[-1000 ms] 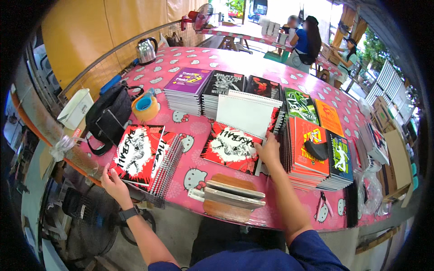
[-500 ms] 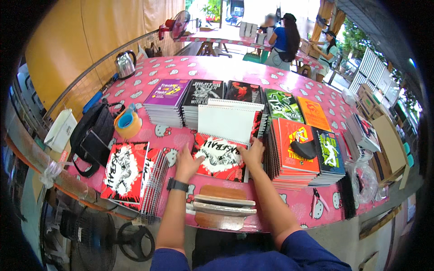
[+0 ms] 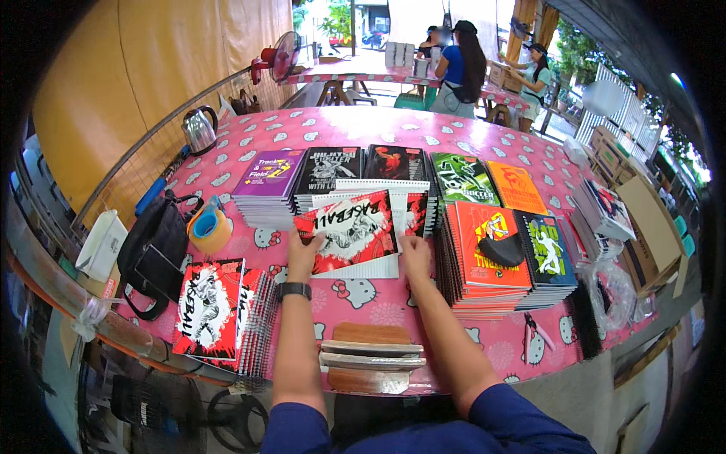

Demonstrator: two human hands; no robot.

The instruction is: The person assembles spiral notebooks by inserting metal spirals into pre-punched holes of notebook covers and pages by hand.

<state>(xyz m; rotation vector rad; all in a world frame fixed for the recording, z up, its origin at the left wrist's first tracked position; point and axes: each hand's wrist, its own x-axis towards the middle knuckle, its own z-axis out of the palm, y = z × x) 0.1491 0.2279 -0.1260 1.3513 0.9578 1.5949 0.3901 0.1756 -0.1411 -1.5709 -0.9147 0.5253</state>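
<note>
Between my hands is a red and white baseball cover sheet [image 3: 354, 231], tilted above white lined pages [image 3: 382, 268]. My left hand [image 3: 304, 253] pinches the cover's left edge. At the right edge of the pages, my right hand [image 3: 414, 256] has curled fingers closed on them. Behind them stand white spiral-punched sheets [image 3: 412, 186] and another red baseball cover [image 3: 416, 214], partly hidden. Several spiral-bound baseball notebooks [image 3: 208, 306] lie to my left. Nearest my body is a wooden block [image 3: 370, 380] with pale strips across it.
Stacked notebooks stand behind, including purple [image 3: 268, 174] and green [image 3: 465, 179] ones. To the right are orange notebooks [image 3: 484, 276] topped by a black curved object [image 3: 503, 251], and pink-handled pliers [image 3: 538, 333]. A tape roll [image 3: 209, 227] and black bag [image 3: 159, 242] sit left.
The baseball cover has risen off the table and tilted, with my left hand gripping its left edge. Lined pages now show beneath it. My right hand has shifted slightly left.
</note>
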